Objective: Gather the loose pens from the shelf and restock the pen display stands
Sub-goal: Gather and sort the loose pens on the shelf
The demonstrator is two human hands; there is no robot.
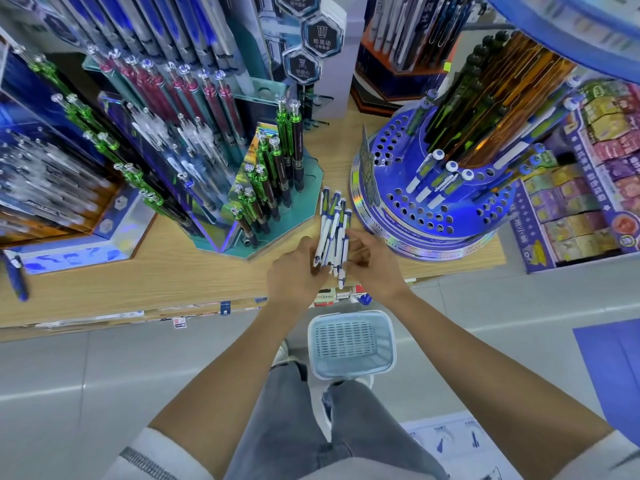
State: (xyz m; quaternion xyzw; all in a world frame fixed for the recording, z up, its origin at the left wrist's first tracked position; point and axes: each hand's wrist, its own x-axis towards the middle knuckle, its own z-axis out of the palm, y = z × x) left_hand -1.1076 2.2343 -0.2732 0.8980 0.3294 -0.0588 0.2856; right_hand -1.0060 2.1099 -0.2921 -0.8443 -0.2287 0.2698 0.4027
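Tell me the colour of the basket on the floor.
The plastic basket is pale blue; head view.

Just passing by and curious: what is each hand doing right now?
The left hand grips the bundle of white and blue pens.
The right hand has its fingers curled on the same bundle.

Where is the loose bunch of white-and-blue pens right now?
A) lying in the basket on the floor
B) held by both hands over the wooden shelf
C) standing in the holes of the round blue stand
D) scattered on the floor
B: the left hand and the right hand both grip the bunch of pens above the wooden shelf.
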